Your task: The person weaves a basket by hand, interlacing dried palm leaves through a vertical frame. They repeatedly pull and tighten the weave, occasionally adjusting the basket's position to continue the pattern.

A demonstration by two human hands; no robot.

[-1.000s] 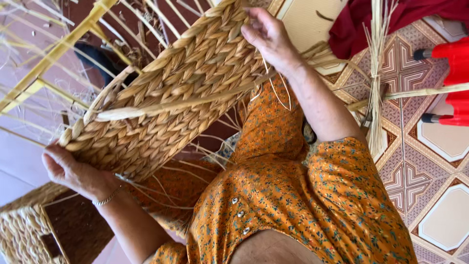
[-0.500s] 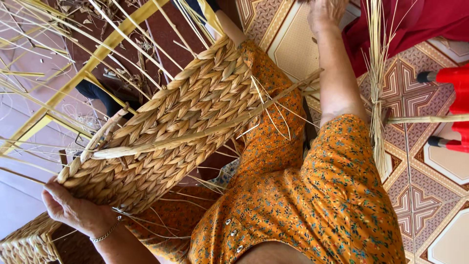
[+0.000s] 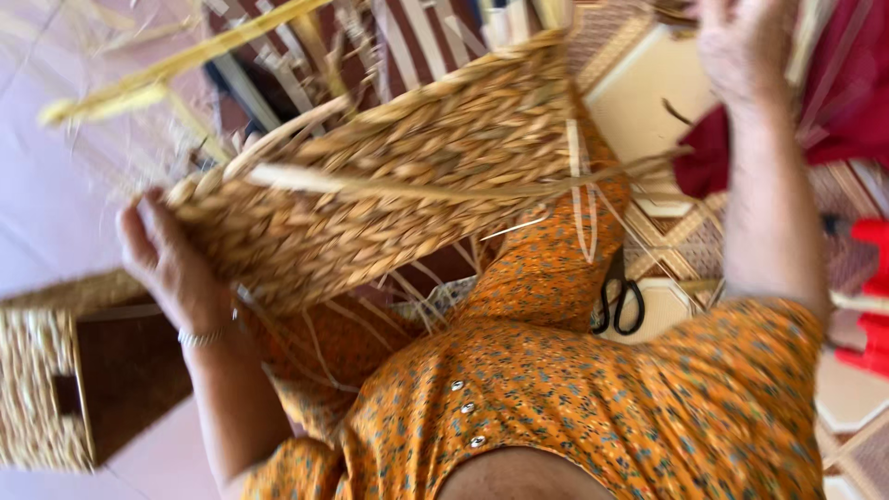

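One woven basket (image 3: 389, 194) is gripped at its left end by the left hand (image 3: 171, 264); the right hand (image 3: 745, 46) is raised far right, its grip blurred, so it cannot be told. Scissors (image 3: 619, 301) are seen near the lap.

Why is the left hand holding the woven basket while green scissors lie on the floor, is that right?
Not quite: the scissors have black handles, not green, as the head view shows. The left hand does hold the woven basket, and the scissors do lie on the floor.

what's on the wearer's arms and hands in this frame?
Both arms are bare below short orange floral sleeves. The left hand has a thin silver bracelet at the wrist. The right hand shows no jewellery; it is blurred.
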